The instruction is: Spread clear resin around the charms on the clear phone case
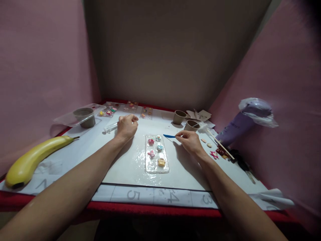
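Note:
A clear phone case [153, 164] lies flat on the white board, its surface glossy and wet-looking. Small charms are stuck on it, among them a pink bow [151, 154], a blue piece [159, 147] and a yellow piece [161, 162]. My right hand [188, 142] pinches a slim blue stick with a flat blade [169, 136], its tip just right of the case's top end. My left hand [127, 127] rests on the board left of the case, fingers curled in; whatever is inside them is hidden. Beside that wrist lies a clear syringe-like tube [110, 127].
A banana-shaped object [32, 160] and a grey cup [87, 121] with a clear lid are left. Decorated cases [146, 113] lie at the back. Two cups [179, 117], loose charms [214, 154], a wooden stick [220, 144] and a purple bag [233, 129] are right. Pink walls flank the table.

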`<state>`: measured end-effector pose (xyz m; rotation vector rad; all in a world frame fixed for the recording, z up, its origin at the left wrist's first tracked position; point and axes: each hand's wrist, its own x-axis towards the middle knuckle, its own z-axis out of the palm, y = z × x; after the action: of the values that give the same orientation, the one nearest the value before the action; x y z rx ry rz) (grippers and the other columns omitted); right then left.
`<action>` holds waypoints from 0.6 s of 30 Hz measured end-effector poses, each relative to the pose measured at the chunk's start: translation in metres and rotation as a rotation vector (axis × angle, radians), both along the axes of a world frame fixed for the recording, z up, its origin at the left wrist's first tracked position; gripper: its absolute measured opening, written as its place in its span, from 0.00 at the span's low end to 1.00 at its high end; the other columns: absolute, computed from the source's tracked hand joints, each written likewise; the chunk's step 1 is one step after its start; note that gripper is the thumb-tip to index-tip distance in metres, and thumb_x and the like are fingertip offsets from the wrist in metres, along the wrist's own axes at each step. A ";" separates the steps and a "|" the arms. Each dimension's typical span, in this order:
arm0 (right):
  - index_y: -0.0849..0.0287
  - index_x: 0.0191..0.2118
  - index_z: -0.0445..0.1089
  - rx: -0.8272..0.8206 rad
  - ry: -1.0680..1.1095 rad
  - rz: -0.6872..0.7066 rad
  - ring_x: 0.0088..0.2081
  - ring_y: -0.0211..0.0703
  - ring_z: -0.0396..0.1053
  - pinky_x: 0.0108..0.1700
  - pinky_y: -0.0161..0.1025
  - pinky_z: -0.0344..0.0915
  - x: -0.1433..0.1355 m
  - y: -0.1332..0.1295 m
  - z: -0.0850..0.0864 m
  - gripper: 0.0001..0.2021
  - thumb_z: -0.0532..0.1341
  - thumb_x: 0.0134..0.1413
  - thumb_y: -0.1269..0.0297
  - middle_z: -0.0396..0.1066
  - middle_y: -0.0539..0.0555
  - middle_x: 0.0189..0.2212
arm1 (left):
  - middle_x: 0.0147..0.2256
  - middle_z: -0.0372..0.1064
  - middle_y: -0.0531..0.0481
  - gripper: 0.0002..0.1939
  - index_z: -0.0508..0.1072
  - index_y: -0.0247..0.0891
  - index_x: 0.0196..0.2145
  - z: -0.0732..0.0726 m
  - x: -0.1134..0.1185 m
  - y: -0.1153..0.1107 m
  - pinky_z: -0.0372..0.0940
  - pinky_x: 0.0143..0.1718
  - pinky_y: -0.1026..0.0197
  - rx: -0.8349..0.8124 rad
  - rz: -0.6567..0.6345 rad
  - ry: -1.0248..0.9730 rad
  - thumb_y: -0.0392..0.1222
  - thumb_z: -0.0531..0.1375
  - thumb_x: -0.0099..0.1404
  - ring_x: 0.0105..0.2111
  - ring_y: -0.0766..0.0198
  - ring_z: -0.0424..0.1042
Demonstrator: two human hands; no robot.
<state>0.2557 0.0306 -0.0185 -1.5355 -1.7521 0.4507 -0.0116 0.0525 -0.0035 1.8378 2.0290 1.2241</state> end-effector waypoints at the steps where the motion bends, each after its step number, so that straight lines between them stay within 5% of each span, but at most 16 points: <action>1: 0.58 0.28 0.78 -0.021 0.016 0.011 0.29 0.41 0.69 0.30 0.35 0.59 0.001 0.000 0.001 0.10 0.59 0.45 0.62 0.76 0.53 0.26 | 0.40 0.76 0.45 0.13 0.77 0.38 0.37 0.000 0.000 0.000 0.62 0.51 0.51 -0.003 0.000 -0.003 0.32 0.54 0.59 0.47 0.52 0.67; 18: 0.62 0.24 0.77 -0.195 0.029 0.117 0.25 0.38 0.65 0.29 0.36 0.58 0.011 -0.003 0.023 0.07 0.61 0.37 0.68 0.73 0.52 0.21 | 0.39 0.77 0.43 0.14 0.77 0.37 0.37 -0.001 -0.003 0.001 0.63 0.50 0.51 0.000 -0.017 0.022 0.33 0.53 0.58 0.47 0.50 0.68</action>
<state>0.2667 0.0272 0.0043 -1.5549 -1.8256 0.7181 -0.0145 0.0536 -0.0044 1.8728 2.0208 1.2046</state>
